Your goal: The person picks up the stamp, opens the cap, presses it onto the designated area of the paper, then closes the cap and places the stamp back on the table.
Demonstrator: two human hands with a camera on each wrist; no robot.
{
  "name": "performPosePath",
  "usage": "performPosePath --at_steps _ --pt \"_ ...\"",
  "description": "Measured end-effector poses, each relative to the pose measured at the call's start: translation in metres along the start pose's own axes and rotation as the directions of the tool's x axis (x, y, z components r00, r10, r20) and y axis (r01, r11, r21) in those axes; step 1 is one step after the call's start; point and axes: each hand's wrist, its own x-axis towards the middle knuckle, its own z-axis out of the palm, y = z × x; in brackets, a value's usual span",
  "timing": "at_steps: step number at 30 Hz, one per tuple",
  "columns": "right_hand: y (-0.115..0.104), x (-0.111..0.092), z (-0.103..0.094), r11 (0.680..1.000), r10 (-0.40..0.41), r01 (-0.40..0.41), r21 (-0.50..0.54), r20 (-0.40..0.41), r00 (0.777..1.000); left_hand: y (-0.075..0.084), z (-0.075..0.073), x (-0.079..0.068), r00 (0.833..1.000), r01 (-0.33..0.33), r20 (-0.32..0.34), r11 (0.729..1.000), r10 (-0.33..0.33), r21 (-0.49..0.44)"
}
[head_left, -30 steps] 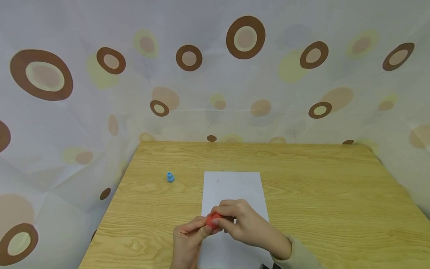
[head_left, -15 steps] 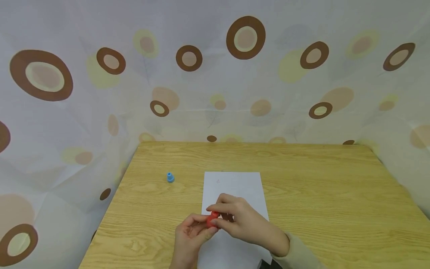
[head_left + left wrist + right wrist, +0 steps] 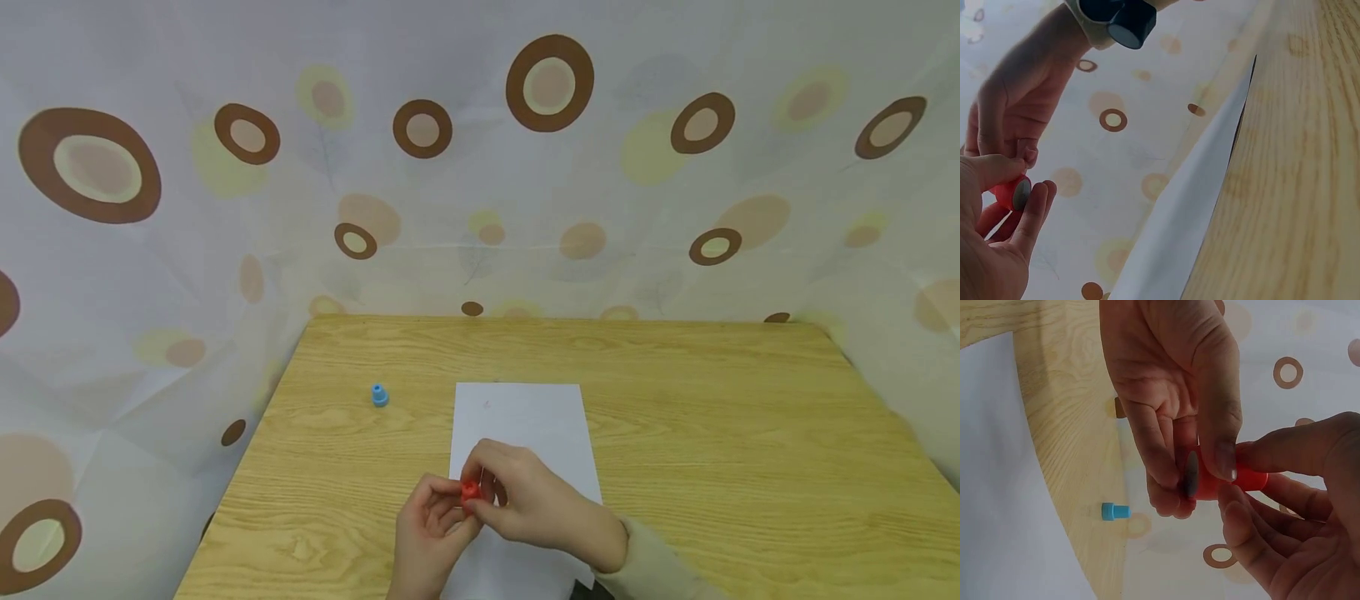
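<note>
A small red stamp (image 3: 471,492) with a flat grey end face is held between both hands above the paper. My left hand (image 3: 437,521) pinches its wider end between thumb and fingers; in the right wrist view that hand (image 3: 1166,394) comes from the top. My right hand (image 3: 525,498) grips the narrower end with thumb and fingertips, seen at the lower right of the right wrist view (image 3: 1310,531). The grey end of the red stamp (image 3: 1021,192) shows in the left wrist view. Fingers hide part of the stamp.
A white sheet of paper (image 3: 525,417) lies on the wooden table (image 3: 712,417), a faint mark near its top left. Left of it stands a small blue stamp-shaped piece (image 3: 380,396). A patterned cloth (image 3: 480,167) surrounds the table's back and sides.
The red stamp has been turned between the fingers, its small end now facing up toward the head view. My left hand has shifted slightly right, and my right hand slightly left.
</note>
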Motion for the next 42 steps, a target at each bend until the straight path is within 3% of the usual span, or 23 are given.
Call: performPosePath --at_steps 5,9,12,15,20,28,32,36,42 --pt "0.004 0.001 0.002 0.999 -0.010 0.010 -0.032 0.017 1.000 -0.004 -0.002 -0.001 1.000 -0.023 0.017 1.000 0.022 0.019" --pt "0.008 0.006 -0.001 0.998 -0.029 0.029 -0.053 -0.008 1.000 -0.011 -0.005 -0.004 0.996 0.082 0.044 0.996 -0.084 0.043" --pt "0.013 0.013 -0.003 0.996 -0.058 0.055 -0.075 -0.037 0.998 -0.016 -0.008 -0.007 0.982 0.163 0.074 0.980 -0.173 0.116" --pt "0.018 0.021 -0.004 0.993 -0.083 0.077 -0.092 -0.063 0.995 -0.021 -0.009 -0.010 0.969 0.200 0.111 0.962 -0.222 0.187" --pt "0.025 0.034 -0.006 0.990 -0.077 0.067 -0.125 -0.076 0.994 -0.025 -0.010 -0.011 0.953 0.213 0.159 0.943 -0.258 0.255" --pt "0.048 0.038 -0.007 0.953 -0.080 0.044 -0.299 -0.111 0.991 -0.031 -0.011 -0.011 0.950 0.188 0.191 0.941 -0.247 0.281" --pt "0.068 0.030 -0.014 0.920 -0.073 -0.002 -0.392 -0.178 0.981 -0.033 -0.011 -0.011 0.948 0.193 0.190 0.933 -0.257 0.303" --pt "0.089 0.015 -0.030 0.882 -0.025 -0.105 -0.460 -0.268 0.963 -0.036 -0.011 -0.011 0.946 0.191 0.192 0.927 -0.261 0.322" --pt "0.117 -0.024 -0.065 0.810 0.176 -0.360 -0.462 -0.394 0.902 -0.037 -0.012 -0.013 0.950 0.148 0.214 0.929 -0.230 0.340"
